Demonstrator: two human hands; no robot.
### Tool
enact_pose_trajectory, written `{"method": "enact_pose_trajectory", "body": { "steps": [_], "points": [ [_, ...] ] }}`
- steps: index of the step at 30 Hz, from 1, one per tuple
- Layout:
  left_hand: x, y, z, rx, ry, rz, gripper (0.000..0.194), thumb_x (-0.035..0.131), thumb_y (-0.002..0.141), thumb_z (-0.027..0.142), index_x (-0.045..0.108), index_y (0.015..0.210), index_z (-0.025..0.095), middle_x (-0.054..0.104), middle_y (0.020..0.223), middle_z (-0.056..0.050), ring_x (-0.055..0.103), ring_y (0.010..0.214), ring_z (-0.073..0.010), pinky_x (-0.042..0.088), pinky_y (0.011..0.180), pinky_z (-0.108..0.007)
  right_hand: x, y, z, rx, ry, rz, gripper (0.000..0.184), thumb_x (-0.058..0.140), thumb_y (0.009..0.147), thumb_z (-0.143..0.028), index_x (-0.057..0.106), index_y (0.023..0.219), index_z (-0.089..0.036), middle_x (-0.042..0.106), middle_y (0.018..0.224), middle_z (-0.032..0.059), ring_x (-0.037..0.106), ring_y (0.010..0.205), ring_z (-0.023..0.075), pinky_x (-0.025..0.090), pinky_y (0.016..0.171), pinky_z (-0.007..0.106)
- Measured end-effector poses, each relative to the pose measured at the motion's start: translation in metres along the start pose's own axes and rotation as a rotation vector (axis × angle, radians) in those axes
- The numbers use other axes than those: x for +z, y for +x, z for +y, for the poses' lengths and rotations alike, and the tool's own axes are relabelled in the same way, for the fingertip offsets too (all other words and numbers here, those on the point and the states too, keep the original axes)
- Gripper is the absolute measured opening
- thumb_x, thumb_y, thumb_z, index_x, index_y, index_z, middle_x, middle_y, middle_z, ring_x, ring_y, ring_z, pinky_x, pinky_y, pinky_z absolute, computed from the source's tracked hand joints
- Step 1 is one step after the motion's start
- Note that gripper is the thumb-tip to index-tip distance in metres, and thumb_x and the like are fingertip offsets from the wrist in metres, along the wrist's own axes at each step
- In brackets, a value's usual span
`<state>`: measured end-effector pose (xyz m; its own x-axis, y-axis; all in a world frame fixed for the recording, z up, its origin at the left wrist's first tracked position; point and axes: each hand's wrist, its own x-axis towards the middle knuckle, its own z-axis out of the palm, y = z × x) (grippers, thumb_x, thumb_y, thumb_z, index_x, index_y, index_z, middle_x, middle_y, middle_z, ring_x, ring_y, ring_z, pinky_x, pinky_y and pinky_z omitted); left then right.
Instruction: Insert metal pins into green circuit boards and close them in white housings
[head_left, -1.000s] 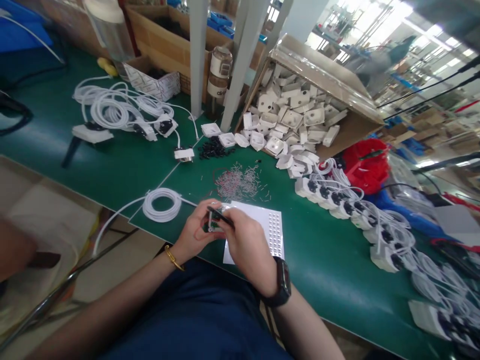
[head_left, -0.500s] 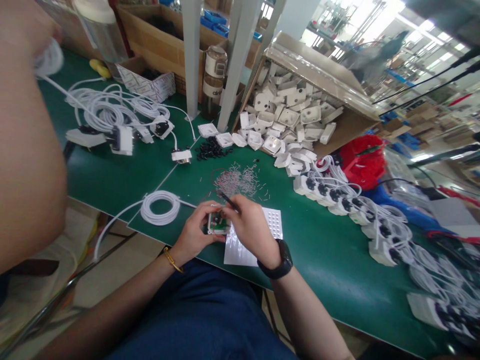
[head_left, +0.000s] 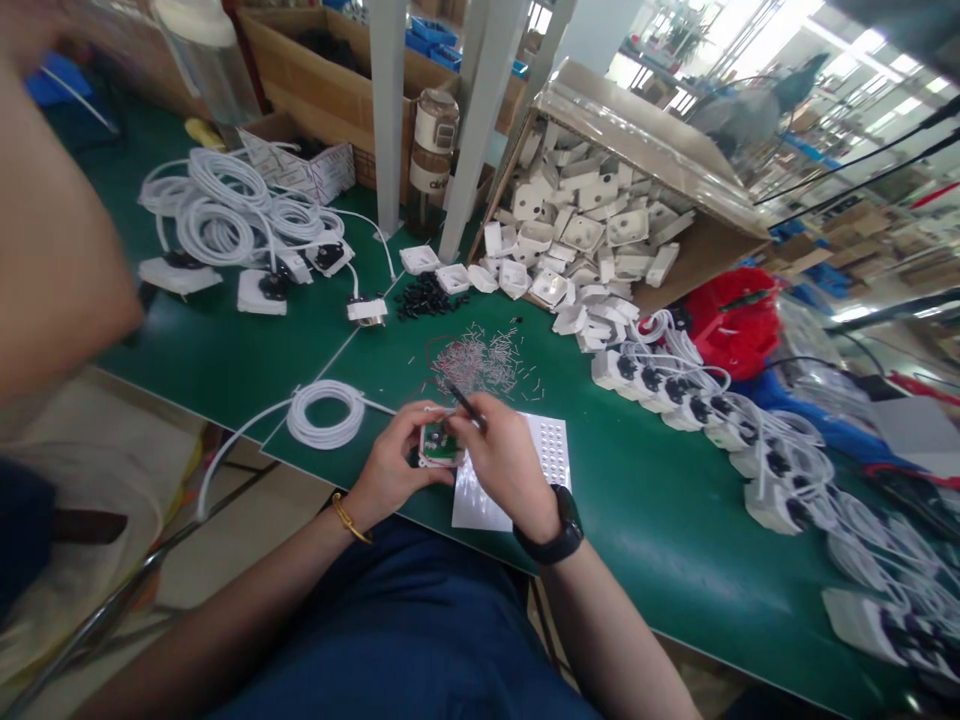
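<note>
My left hand (head_left: 396, 462) is closed round a small white part with a green circuit board (head_left: 439, 444), held just above the near edge of the green table (head_left: 660, 520). My right hand (head_left: 502, 460) pinches thin black tweezers (head_left: 465, 402) whose tip points up and left over that part. Both hands hover over a white sheet dotted with small pieces (head_left: 551, 458). A white cable runs from the part to a coil (head_left: 324, 412) on my left.
A pile of thin metal pins (head_left: 480, 362) and black bits (head_left: 427, 296) lies behind my hands. A tipped cardboard box (head_left: 660, 170) spills white housings. Cabled white units line the right (head_left: 697, 410); cable coils lie at the left (head_left: 225, 205). Another person's arm (head_left: 52, 240) fills the left edge.
The tweezers swung from lying across the part to pointing up and left. The other person's arm came in at the left and set another cabled unit among the coils.
</note>
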<state>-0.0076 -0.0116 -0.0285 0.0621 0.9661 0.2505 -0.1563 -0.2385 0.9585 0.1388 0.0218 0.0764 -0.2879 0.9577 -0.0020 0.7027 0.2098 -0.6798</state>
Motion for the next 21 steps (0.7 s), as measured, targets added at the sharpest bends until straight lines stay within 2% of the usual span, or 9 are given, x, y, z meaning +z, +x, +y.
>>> {"method": "enact_pose_trajectory", "body": {
  "steps": [3,7,9,12,16,21],
  "points": [
    [-0.003,-0.001,0.003,0.024,0.033,-0.034,0.064,0.084,0.059,0.025,0.055,0.117,0.028,0.048,0.125,-0.009,0.047,0.122,-0.0277,0.044,0.101,-0.042,-0.003,0.008,0.011,-0.089,0.008,0.016,0.007,0.056,0.081,-0.014,0.054,0.076,-0.017,0.055,0.082,0.0032,0.052,0.078,0.0165,0.037,0.068,0.026],
    [-0.004,-0.007,0.006,-0.005,0.095,-0.057,0.064,0.083,0.062,0.023,0.054,0.118,0.028,0.047,0.127,-0.008,0.047,0.122,-0.0273,0.04,0.104,-0.044,-0.01,0.023,0.023,-0.153,0.181,-0.199,0.01,0.056,0.083,-0.016,0.055,0.073,-0.017,0.056,0.075,-0.0002,0.052,0.073,0.014,0.038,0.069,0.025],
    [-0.002,-0.011,0.007,-0.075,0.058,-0.022,0.073,0.083,0.062,0.023,0.046,0.125,0.029,0.047,0.129,-0.008,0.048,0.122,-0.0268,0.041,0.104,-0.044,-0.014,0.029,0.028,-0.145,0.28,-0.308,0.009,0.058,0.083,-0.018,0.057,0.074,-0.016,0.059,0.074,-0.0007,0.053,0.071,0.0131,0.039,0.068,0.025],
    [0.001,-0.015,0.006,-0.166,-0.025,0.03,0.088,0.084,0.061,0.022,0.033,0.132,0.028,0.048,0.131,-0.01,0.048,0.122,-0.0261,0.042,0.102,-0.043,-0.017,0.036,0.03,-0.138,0.339,-0.389,0.009,0.059,0.083,-0.02,0.06,0.076,-0.015,0.063,0.077,0.0004,0.055,0.073,0.0129,0.04,0.068,0.025],
    [0.003,-0.018,0.004,-0.199,-0.028,0.029,0.081,0.085,0.059,0.021,0.039,0.125,0.024,0.05,0.129,-0.01,0.05,0.121,-0.026,0.041,0.104,-0.043,-0.018,0.042,0.025,-0.141,0.269,-0.399,0.01,0.055,0.085,-0.017,0.065,0.084,-0.015,0.067,0.077,0.0009,0.059,0.072,0.0123,0.041,0.068,0.024],
    [0.005,-0.018,0.003,-0.219,-0.044,0.074,0.083,0.086,0.058,0.022,0.037,0.125,0.025,0.048,0.133,-0.011,0.046,0.126,-0.0265,0.039,0.106,-0.043,-0.014,0.047,0.01,-0.182,-0.042,-0.414,0.007,0.063,0.081,-0.021,0.069,0.078,-0.017,0.067,0.073,-0.0006,0.058,0.066,0.011,0.036,0.062,0.022]
  ]
}}
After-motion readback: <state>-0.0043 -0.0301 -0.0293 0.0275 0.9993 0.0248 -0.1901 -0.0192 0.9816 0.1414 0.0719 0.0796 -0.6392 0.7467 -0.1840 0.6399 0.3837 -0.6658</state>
